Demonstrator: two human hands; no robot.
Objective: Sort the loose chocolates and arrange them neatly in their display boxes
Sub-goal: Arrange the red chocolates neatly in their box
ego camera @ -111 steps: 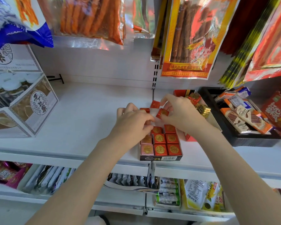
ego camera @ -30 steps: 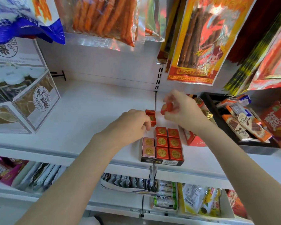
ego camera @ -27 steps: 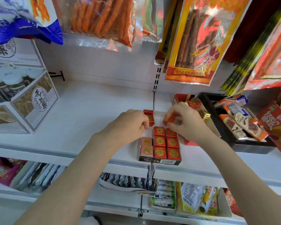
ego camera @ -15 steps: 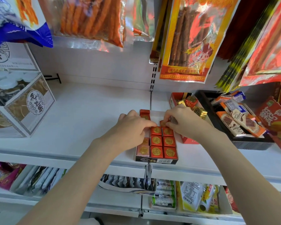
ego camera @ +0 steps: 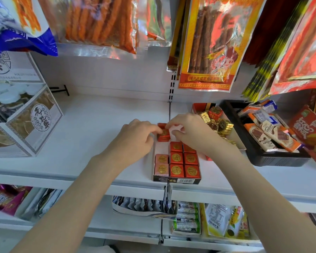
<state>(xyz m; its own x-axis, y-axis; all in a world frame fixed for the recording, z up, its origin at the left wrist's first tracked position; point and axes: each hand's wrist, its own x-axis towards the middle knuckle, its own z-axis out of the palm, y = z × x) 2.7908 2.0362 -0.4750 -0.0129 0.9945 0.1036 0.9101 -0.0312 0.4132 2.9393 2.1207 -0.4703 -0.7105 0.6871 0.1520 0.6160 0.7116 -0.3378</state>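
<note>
A dark display box (ego camera: 177,180) stands at the shelf's front edge. It holds red square chocolates (ego camera: 183,158) in two columns and pink ones (ego camera: 161,164) on the left. At the back of this box my left hand (ego camera: 135,137) pinches a red chocolate (ego camera: 163,136) with its fingertips. My right hand (ego camera: 190,134) reaches in from the right, and its curled forefinger and thumb meet the same chocolate's right edge. A red box (ego camera: 196,107) behind my right hand holds loose gold and red wrapped chocolates (ego camera: 217,121).
A black tray (ego camera: 274,158) with wafer bars lies to the right. A large printed carton (ego camera: 26,125) stands at the left on the white shelf (ego camera: 98,125). Snack bags (ego camera: 208,42) hang low overhead. Lower shelves hold more packets.
My right hand set its red chocolate into the box's back row, then moved left to the chocolate that my left hand holds. The view shifted slightly.
</note>
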